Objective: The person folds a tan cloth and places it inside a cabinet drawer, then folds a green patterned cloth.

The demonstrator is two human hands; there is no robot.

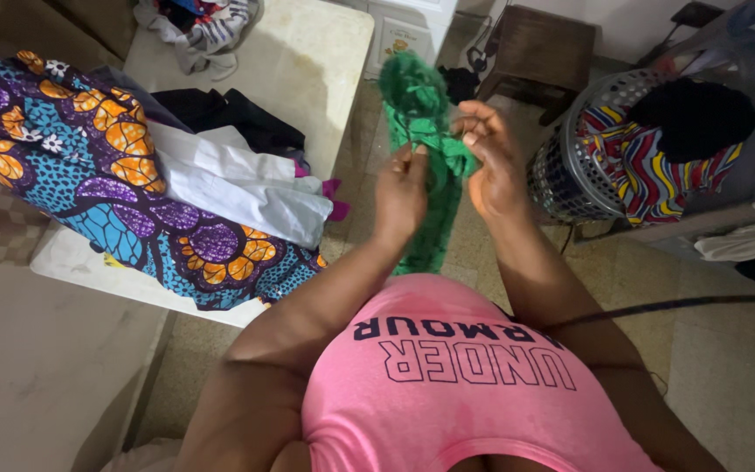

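Both of my hands hold up a green lace garment [419, 105] in front of my chest. My left hand [401, 190] pinches its edge near the middle. My right hand [491, 157] grips the same cloth a little higher, to the right. The garment rises above my fingers and also hangs down between my forearms toward my pink shirt. Part of the cloth is hidden behind my hands.
A low white table [308, 61] to the left bears a blue, purple and orange patterned cloth [115, 183], a white garment [238, 188], dark clothes and a striped heap. A grey laundry basket [570, 166] with striped and black fabric stands right. A wooden stool [539, 44] is behind.
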